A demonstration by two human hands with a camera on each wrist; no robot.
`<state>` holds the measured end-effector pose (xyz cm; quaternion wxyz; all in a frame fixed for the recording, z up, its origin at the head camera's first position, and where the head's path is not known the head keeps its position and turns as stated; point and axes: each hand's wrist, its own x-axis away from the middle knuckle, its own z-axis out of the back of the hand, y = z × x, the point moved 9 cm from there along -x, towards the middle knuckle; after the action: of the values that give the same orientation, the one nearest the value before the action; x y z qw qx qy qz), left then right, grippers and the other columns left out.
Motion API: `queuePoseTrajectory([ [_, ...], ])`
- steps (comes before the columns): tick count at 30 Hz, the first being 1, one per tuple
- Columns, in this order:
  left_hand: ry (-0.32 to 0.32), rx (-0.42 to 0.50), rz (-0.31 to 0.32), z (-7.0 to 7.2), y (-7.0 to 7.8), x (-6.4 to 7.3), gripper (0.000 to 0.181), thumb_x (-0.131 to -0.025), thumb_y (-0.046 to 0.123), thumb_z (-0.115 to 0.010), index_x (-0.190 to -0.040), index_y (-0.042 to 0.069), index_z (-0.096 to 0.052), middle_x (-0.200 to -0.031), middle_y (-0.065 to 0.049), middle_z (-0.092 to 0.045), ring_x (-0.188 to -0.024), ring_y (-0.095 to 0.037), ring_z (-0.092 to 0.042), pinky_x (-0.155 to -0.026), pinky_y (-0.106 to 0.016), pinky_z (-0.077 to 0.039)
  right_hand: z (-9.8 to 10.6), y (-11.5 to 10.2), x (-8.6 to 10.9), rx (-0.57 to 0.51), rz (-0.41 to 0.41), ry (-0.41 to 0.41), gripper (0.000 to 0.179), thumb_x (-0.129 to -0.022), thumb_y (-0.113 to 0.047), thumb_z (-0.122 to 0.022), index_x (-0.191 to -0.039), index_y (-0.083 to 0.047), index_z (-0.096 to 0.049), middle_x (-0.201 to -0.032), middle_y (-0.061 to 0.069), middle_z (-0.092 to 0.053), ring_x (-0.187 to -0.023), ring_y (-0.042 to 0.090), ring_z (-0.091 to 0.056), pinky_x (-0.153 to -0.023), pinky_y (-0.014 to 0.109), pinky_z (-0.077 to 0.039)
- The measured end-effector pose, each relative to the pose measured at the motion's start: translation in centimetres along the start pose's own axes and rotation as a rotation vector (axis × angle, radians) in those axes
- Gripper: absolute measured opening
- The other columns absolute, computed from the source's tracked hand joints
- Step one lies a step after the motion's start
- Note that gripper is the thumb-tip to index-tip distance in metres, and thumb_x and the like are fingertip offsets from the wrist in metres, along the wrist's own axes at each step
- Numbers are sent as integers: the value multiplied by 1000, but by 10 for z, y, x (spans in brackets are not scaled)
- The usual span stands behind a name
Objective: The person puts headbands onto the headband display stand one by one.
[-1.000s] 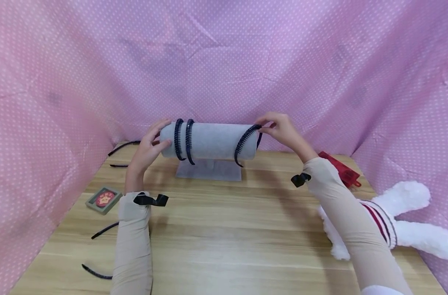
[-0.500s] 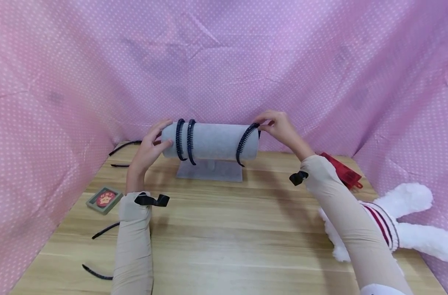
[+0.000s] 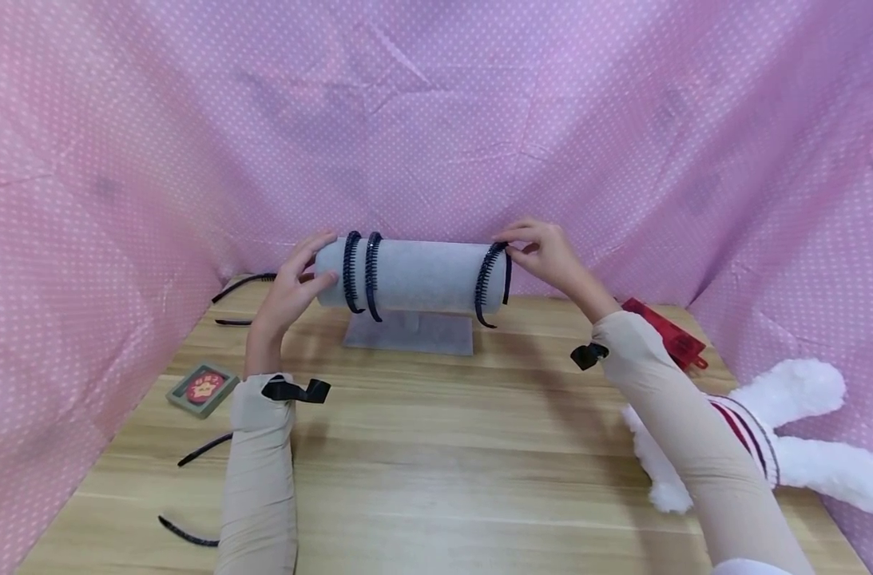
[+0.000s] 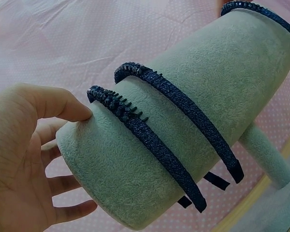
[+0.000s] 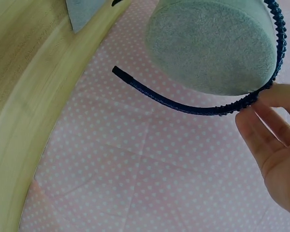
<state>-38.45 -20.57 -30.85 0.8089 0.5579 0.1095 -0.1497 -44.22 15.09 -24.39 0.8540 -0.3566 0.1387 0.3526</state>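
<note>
A grey plush headband display stand (image 3: 429,275) has a horizontal roll on a flat base. My left hand (image 3: 285,291) holds the roll's left end, thumb and fingers spread around its rim in the left wrist view. Two dark toothed headbands, the outer headband (image 4: 145,137) and the inner headband (image 4: 198,121), sit over the roll near that hand. At the right end my right hand (image 3: 547,254) pinches the top of a third headband (image 3: 485,283) between thumb and fingers. This one slants over the roll's edge, and its back arm hangs past the end face in the right wrist view.
On the left of the wooden table (image 3: 422,447) lie several more dark headbands, partly hidden by the sleeve, and a green-framed square item (image 3: 203,390). A red box (image 3: 666,331) and a white plush toy (image 3: 788,391) lie at the right. Pink dotted cloth (image 3: 436,120) encloses the table.
The front arm of the right headband has swung rightward along the roll, nearer its end. My right hand has shifted slightly with it; my left hand stays on the roll's left end.
</note>
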Motion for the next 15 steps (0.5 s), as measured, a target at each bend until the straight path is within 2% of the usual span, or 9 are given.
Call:
queuePoseTrajectory([
  [8, 9, 5, 5, 0, -2, 0, 58, -101, 14, -60, -156, 17, -43, -168, -2, -27, -145, -28, -34, -110, -55, -32, -7, 1, 13, -60, -36, -72, 34, -95, -4, -67, -129, -1, -69, -132, 19, -64, -121, 36, -61, -95, 46, -57],
  [15, 12, 2, 5, 1, -2, 0, 58, -101, 14, -60, -156, 19, -43, -168, -1, -27, -146, -28, -33, -110, -55, -32, -12, 0, 19, -82, -45, -87, 51, -91, -12, -77, -138, 1, -61, -141, 19, -59, -127, 39, -57, -105, 50, -51],
])
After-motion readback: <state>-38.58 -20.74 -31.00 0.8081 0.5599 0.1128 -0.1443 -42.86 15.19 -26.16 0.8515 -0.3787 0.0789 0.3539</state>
